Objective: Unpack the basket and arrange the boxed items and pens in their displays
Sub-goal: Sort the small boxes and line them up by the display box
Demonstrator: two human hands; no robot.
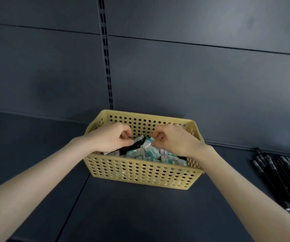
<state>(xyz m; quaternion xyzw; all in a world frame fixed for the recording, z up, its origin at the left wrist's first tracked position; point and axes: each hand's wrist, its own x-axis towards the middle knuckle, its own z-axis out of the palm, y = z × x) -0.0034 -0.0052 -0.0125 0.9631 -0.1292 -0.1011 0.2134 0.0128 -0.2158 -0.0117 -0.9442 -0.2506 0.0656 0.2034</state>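
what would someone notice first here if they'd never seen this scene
The yellow basket, full of holes, stands out in the middle of the dark shelf. The left hand and right hand reach into it, each pinching one of the small boxes, white and teal, heaped inside. A bunch of black pens lies on the shelf at the far right.

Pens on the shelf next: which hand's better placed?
Right, probably. The pens lie right of the basket, on the right hand's side; the left hand would have to cross it. Both pinch boxes now.
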